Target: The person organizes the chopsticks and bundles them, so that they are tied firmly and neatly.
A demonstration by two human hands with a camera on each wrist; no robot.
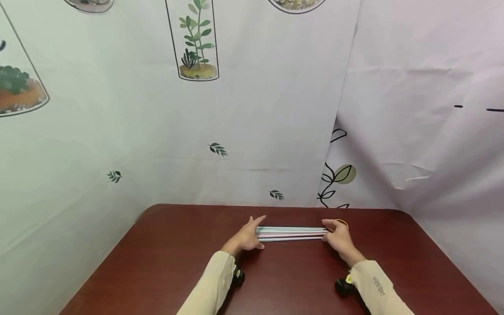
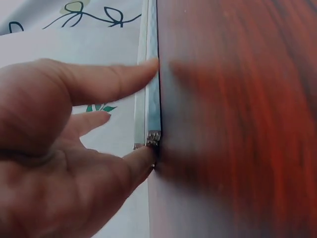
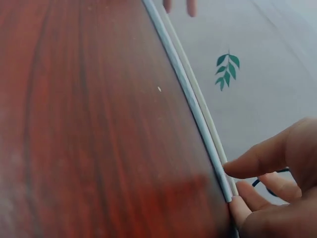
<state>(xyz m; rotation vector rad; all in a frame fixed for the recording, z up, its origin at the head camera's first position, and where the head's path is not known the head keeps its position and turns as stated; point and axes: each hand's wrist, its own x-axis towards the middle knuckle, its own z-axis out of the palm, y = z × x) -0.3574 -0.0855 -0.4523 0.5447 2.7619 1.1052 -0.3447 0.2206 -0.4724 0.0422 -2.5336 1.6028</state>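
Observation:
Several long, thin pastel strips (image 1: 291, 233) in pale blue, white and pink lie side by side on the dark red-brown table. My left hand (image 1: 247, 236) is at their left end, thumb and fingers spread wide. In the left wrist view, silvery, crimped-looking tips show at the end of the blue strip (image 2: 154, 99), where a fingertip touches. Over at the right end, my right hand (image 1: 338, 238) holds the strips between thumb and bent fingers. The right wrist view shows its fingertips against the end of the pale blue strip (image 3: 198, 116). What the strips are made of is unclear.
A thin yellow loop (image 1: 343, 222) lies just behind the right hand. Beyond the table's back edge (image 1: 220, 205) hangs a white cloth (image 1: 256, 122) printed with plants. Dark wrist-worn devices (image 1: 343, 287) sit under both sleeves.

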